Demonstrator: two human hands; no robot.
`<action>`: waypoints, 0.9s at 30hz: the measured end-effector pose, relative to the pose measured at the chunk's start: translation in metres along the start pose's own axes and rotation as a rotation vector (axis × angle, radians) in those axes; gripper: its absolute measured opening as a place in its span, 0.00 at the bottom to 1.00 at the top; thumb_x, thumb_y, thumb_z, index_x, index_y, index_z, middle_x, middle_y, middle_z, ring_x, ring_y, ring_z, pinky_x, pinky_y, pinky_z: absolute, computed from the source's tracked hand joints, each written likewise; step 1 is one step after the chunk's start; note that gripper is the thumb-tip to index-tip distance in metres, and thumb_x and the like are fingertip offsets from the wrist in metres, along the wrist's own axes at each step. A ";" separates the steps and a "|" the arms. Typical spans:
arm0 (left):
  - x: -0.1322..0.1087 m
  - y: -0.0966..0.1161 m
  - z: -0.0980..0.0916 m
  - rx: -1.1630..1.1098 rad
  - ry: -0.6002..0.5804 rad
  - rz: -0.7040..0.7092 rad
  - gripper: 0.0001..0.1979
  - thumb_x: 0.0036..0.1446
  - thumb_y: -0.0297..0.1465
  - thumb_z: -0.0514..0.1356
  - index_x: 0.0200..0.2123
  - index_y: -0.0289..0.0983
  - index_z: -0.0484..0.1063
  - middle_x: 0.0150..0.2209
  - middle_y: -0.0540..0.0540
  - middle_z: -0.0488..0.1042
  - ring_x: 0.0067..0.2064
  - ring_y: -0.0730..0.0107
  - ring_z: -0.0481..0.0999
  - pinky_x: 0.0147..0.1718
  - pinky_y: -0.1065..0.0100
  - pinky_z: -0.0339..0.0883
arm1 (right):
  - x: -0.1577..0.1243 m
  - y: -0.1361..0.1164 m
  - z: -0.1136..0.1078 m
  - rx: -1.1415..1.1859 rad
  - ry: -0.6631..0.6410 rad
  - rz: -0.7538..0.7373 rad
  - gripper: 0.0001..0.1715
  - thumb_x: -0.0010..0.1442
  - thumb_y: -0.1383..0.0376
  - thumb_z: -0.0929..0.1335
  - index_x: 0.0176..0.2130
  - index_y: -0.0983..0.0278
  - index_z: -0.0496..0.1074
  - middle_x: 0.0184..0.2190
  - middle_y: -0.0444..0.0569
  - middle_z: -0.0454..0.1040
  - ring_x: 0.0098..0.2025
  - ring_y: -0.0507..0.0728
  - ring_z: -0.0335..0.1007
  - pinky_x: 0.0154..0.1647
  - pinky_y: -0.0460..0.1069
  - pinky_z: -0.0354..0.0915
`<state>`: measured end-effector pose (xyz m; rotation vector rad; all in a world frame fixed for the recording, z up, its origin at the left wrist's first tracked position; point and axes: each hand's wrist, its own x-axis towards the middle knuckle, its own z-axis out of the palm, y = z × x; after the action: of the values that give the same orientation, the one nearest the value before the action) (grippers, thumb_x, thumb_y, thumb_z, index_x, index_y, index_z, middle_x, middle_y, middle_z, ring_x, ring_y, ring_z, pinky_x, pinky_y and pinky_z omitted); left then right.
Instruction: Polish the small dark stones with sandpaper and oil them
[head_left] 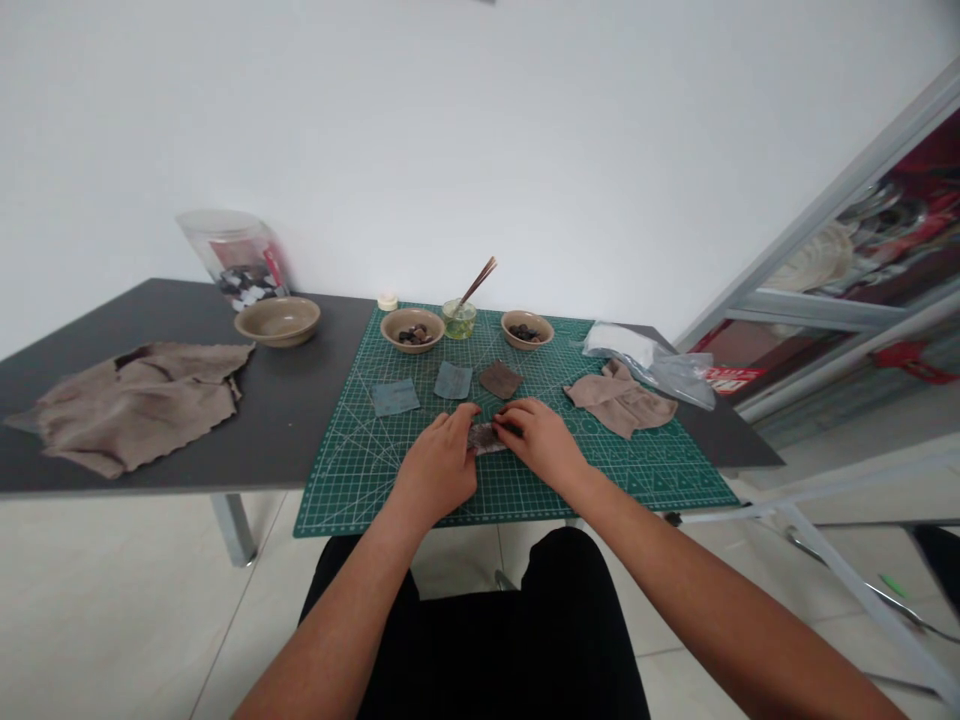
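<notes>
From the head view, holds a small gray-brown strip (484, 437) between both bare hands, low over the near middle of a green cutting mat (341, 480). Takes the strip's left end in the left hand (441, 465), with fingers curled and thumb drawn in narrow. Pinches the right end with the right hand (544, 440), fingertips close together and bent down over the edge. Cannot tell, with so much covered by fingers, whether to call the strip flat on the mat or slightly raised.

Shows just beyond the hands, in a loose row, a blue-gray patch (395, 397), a second blue-gray square (454, 381) and a dark brown patch (501, 379). Has farther back a left bowl (389, 331) and a right bowl (545, 328), both with dark lumps inside, and between them a glass cup (460, 325) with thin brown sticks (478, 280) leaning to the right.

Includes to the right a crumpled brown cloth (622, 398) near a clear plastic bag (667, 372). Shows to the left, on the dark gray table (274, 440), a large spread cloth (142, 405), another bowl (278, 322) and a clear jar (225, 230) by the wall.
</notes>
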<state>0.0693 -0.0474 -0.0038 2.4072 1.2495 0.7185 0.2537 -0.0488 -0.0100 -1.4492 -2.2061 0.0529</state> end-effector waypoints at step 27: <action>0.004 -0.008 0.000 0.111 -0.051 0.176 0.19 0.65 0.27 0.51 0.56 0.44 0.70 0.57 0.46 0.72 0.50 0.59 0.69 0.51 0.55 0.67 | -0.004 -0.001 -0.002 0.276 0.023 0.086 0.31 0.56 0.65 0.74 0.56 0.64 0.64 0.51 0.56 0.75 0.57 0.61 0.67 0.58 0.58 0.63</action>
<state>0.0659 -0.0394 -0.0062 2.6334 1.0947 0.6461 0.2550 -0.0535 -0.0097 -1.3806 -2.0240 0.3542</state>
